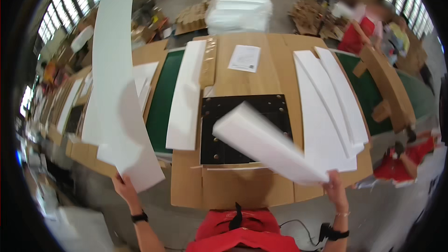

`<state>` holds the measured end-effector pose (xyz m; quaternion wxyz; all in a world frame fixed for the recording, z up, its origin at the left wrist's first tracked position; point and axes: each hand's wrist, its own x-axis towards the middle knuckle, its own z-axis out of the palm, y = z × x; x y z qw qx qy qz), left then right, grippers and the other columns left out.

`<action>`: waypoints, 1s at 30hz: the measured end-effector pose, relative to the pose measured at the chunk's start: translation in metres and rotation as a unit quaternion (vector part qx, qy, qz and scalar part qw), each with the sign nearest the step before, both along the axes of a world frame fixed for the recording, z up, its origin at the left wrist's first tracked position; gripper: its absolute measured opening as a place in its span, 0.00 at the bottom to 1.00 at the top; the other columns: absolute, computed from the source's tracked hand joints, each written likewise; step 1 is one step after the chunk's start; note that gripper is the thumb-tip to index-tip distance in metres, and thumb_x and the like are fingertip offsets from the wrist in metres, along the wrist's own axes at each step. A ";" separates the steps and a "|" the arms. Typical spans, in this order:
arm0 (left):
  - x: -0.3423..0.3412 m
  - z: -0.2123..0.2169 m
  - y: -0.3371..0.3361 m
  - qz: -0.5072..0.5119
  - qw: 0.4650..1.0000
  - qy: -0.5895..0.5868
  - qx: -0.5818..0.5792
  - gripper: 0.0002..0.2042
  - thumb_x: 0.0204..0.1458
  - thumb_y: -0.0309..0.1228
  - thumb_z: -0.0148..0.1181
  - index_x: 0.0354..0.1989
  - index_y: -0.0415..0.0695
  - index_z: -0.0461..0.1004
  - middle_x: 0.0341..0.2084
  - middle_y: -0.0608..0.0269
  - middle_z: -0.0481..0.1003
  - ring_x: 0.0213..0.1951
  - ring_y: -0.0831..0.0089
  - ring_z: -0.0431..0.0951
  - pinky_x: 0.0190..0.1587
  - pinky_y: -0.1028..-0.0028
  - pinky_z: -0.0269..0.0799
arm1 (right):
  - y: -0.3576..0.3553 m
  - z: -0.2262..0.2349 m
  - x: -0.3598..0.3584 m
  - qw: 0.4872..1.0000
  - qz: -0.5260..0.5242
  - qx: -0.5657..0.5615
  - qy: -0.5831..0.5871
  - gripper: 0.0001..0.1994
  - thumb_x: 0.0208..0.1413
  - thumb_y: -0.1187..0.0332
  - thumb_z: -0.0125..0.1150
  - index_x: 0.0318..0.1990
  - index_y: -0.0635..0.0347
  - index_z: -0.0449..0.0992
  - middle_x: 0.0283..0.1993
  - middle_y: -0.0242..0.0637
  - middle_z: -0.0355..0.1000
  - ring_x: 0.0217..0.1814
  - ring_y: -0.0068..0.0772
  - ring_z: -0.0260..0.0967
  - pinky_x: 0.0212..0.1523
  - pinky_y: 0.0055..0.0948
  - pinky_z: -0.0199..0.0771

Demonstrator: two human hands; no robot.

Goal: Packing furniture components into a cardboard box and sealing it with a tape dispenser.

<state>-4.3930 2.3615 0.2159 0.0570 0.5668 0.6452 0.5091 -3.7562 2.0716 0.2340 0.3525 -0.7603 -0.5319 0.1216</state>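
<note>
Overhead, the left hand [124,185] grips long white foam strips [114,88] rising toward eleven o'clock, while the right hand [334,183] clamps another white foam strip [266,142] above the black panel [242,130] on the wooden table [233,186].

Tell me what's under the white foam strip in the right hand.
The right hand lifts the white foam strip over a black panel with metal studs, lying on the cardboard-covered table. The panel's right part is covered by the strip.

Bright window daylight; fisheye bending at edges; moving sheets blurred.
</note>
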 end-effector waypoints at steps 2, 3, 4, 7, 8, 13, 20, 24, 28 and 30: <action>0.001 0.020 0.010 0.012 0.998 -0.054 0.019 0.11 0.55 0.26 0.53 0.44 0.32 0.69 0.34 0.60 0.73 0.35 0.74 0.71 0.41 0.75 0.68 | -0.004 -0.004 -0.016 0.996 0.020 -0.048 -0.071 0.16 0.38 0.77 0.71 0.37 0.59 0.74 0.34 0.38 0.69 0.37 0.42 0.65 0.37 0.35 0.67; 0.009 0.032 0.012 0.038 0.997 -0.068 -0.018 0.11 0.57 0.27 0.54 0.44 0.33 0.68 0.33 0.65 0.73 0.33 0.79 0.69 0.38 0.78 0.67 | -0.005 -0.009 -0.018 0.995 0.039 -0.050 -0.079 0.16 0.38 0.77 0.71 0.37 0.59 0.74 0.34 0.38 0.69 0.37 0.42 0.65 0.37 0.35 0.67; 0.004 0.034 0.013 0.054 0.996 -0.070 -0.018 0.11 0.57 0.27 0.54 0.44 0.33 0.68 0.33 0.65 0.73 0.33 0.79 0.69 0.38 0.78 0.67 | -0.006 -0.016 -0.023 0.996 0.045 -0.073 -0.020 0.15 0.38 0.76 0.71 0.36 0.59 0.74 0.35 0.38 0.69 0.38 0.43 0.65 0.38 0.36 0.68; -0.016 0.034 0.011 0.017 0.990 -0.136 0.045 0.11 0.58 0.29 0.56 0.42 0.34 0.69 0.32 0.67 0.71 0.34 0.82 0.68 0.38 0.80 0.66 | 0.022 -0.016 -0.048 0.989 0.107 -0.096 -0.022 0.13 0.39 0.74 0.71 0.35 0.58 0.75 0.36 0.39 0.70 0.41 0.46 0.65 0.40 0.38 0.69; -0.018 0.032 0.009 0.021 0.990 -0.135 0.047 0.11 0.58 0.29 0.56 0.42 0.34 0.69 0.32 0.67 0.71 0.34 0.82 0.68 0.38 0.80 0.66 | 0.032 -0.014 -0.055 0.981 0.149 -0.093 -0.087 0.13 0.40 0.73 0.70 0.35 0.58 0.75 0.36 0.40 0.70 0.42 0.46 0.65 0.41 0.39 0.69; -0.016 0.008 0.004 0.011 0.994 -0.105 0.009 0.09 0.57 0.27 0.55 0.43 0.35 0.69 0.31 0.67 0.72 0.32 0.82 0.68 0.37 0.80 0.66 | 0.070 -0.041 -0.068 0.975 0.131 -0.126 -0.125 0.12 0.43 0.71 0.69 0.36 0.59 0.75 0.39 0.40 0.69 0.47 0.48 0.64 0.44 0.41 0.70; 0.042 0.013 0.005 -0.101 0.985 -0.131 -0.053 0.10 0.58 0.26 0.52 0.42 0.32 0.68 0.36 0.61 0.73 0.37 0.77 0.71 0.43 0.78 0.69 | 0.103 -0.054 -0.088 0.981 -0.032 -0.035 -0.185 0.23 0.43 0.68 0.70 0.47 0.58 0.69 0.49 0.44 0.64 0.52 0.51 0.63 0.47 0.43 0.71; 0.089 0.028 0.019 -0.193 0.950 -0.226 -0.098 0.11 0.55 0.25 0.55 0.45 0.33 0.67 0.35 0.62 0.73 0.35 0.81 0.71 0.40 0.80 0.68 | 0.109 -0.058 -0.091 0.980 -0.089 -0.043 -0.172 0.25 0.41 0.69 0.72 0.48 0.58 0.68 0.51 0.46 0.63 0.53 0.53 0.62 0.48 0.44 0.71; 0.167 0.069 0.016 -0.376 0.877 -0.216 -0.207 0.16 0.52 0.23 0.57 0.48 0.35 0.64 0.35 0.64 0.74 0.34 0.82 0.71 0.37 0.81 0.67 | 0.109 -0.060 -0.083 0.978 -0.096 -0.037 -0.181 0.23 0.43 0.67 0.71 0.48 0.58 0.69 0.51 0.46 0.62 0.54 0.52 0.63 0.46 0.42 0.73; 0.207 0.079 0.013 -0.404 0.854 -0.232 -0.231 0.17 0.52 0.22 0.58 0.49 0.35 0.63 0.33 0.64 0.74 0.33 0.83 0.72 0.36 0.81 0.67 | 0.105 -0.067 -0.077 0.981 -0.106 -0.027 -0.163 0.27 0.43 0.67 0.71 0.51 0.59 0.67 0.52 0.48 0.62 0.55 0.53 0.63 0.47 0.42 0.73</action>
